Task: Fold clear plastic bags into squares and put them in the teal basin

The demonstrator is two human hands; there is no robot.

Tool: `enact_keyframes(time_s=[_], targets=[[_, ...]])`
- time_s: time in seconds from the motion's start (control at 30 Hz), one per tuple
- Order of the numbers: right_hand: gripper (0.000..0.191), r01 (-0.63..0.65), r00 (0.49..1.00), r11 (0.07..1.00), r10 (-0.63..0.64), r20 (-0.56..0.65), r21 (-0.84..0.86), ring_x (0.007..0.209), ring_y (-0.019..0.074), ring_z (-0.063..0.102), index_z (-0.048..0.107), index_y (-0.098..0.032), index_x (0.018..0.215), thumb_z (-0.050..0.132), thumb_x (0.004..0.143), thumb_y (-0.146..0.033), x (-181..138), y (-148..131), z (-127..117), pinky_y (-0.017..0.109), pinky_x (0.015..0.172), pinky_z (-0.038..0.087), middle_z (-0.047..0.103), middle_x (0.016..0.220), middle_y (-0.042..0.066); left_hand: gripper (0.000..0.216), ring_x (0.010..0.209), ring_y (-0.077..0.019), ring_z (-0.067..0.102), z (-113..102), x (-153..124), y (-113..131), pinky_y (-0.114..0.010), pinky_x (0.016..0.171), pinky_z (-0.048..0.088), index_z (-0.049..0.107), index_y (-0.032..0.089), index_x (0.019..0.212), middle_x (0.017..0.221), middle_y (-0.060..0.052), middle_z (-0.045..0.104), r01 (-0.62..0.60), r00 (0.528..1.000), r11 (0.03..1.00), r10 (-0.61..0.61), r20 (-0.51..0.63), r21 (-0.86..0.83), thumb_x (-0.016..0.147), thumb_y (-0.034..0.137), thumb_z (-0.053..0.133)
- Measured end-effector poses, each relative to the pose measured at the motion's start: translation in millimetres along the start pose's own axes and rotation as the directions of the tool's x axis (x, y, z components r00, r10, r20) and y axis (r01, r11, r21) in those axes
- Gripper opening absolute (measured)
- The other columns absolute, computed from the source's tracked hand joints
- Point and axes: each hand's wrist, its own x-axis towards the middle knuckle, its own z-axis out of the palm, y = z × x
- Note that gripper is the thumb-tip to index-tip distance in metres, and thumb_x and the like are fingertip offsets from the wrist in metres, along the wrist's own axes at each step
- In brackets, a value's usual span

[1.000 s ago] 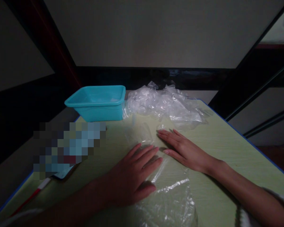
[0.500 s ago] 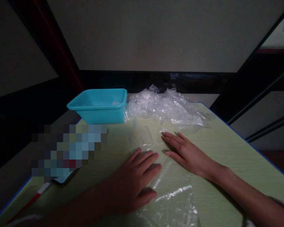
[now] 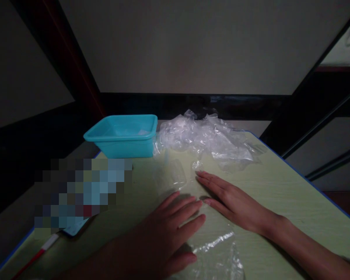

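A clear plastic bag [image 3: 218,252] lies flat on the pale green table [image 3: 268,202], its near end wrinkled and shiny. Over its left side rests my left hand [image 3: 177,221], palm down with the fingers spread. My right hand [image 3: 224,194] lies flat on the bag's right side, fingers stretched toward the upper left and thumb apart. Neither hand grips anything. Just beyond the fingertips the film shows a small shiny bulge [image 3: 197,166]. A crumpled heap of clear plastic bags [image 3: 204,134] sits at the table's far side.
A turquoise plastic basin [image 3: 125,147] stands at the far left corner, with something pale inside. Left of my hands lies a blurred-out item [image 3: 84,190], and near it a red and white stick [image 3: 43,249]. A blue edge [image 3: 332,200] borders the table; panels rise behind it.
My left hand has slid slightly right across the film, and its fingers remain spread. My right hand has shifted only a little. The whole view has tipped, so things sit lower.
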Motion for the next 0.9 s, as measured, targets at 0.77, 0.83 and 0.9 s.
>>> enact_keyframes(time_s=[0.77, 0.83, 0.9], targets=[[0.052, -0.027, 0.998, 0.999, 0.028, 0.050, -0.032, 0.134, 0.0243, 0.032, 0.039, -0.008, 0.138, 0.038, 0.095, -0.038, 1, -4, -3, 0.043, 0.109, 0.032, 0.034, 0.146, 0.014, 0.019, 0.092, -0.0143, 0.059, 11, 5, 7, -0.027, 0.093, 0.042, 0.059, 0.014, 0.092, 0.096, -0.002, 0.068, -0.213, 0.941, 0.965, 0.245, -0.232, 0.155, 0.095, 0.015, 0.040], [0.050, -0.009, 0.999, 0.999, 0.011, 0.044, -0.050, 0.134, 0.0234, 0.032, 0.040, -0.009, 0.137, 0.037, 0.095, -0.035, 2, -7, -5, 0.043, 0.109, 0.031, 0.035, 0.145, 0.014, 0.016, 0.088, -0.0149, 0.060, 13, 4, 5, -0.028, 0.092, 0.044, 0.059, 0.015, 0.088, 0.091, -0.002, 0.067, -0.161, 0.942, 0.970, 0.206, -0.266, 0.181, 0.092, 0.015, 0.044], [0.049, 0.014, 0.999, 0.998, -0.011, 0.045, -0.069, 0.134, 0.0228, 0.033, 0.041, -0.008, 0.137, 0.037, 0.095, -0.033, 2, -12, -7, 0.042, 0.109, 0.029, 0.035, 0.145, 0.013, 0.019, 0.084, -0.0157, 0.060, 11, 3, 4, -0.030, 0.088, 0.046, 0.059, 0.015, 0.085, 0.086, -0.003, 0.067, -0.087, 0.932, 0.978, 0.147, -0.331, 0.190, 0.092, 0.015, 0.042]])
